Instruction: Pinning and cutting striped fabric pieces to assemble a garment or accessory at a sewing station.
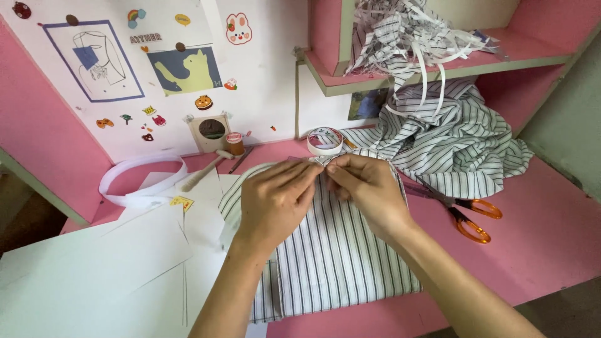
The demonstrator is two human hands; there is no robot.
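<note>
Both hands meet at the far edge of a folded piece of striped fabric (338,250) lying flat on the pink worktop (538,231). The left hand (275,200) has its fingertips pinched shut on that edge, and the right hand (366,184) pinches the same edge just beside it, fingertips nearly touching; whether anything small sits between them I cannot tell. Just beyond the grip stands a roll of white tape (325,140). To the right of the grip lie orange-handled scissors (469,216), near a heap of the same striped cloth (451,144). Left of the grip are white paper sheets (94,256) and a loop of white band (141,181).
</note>
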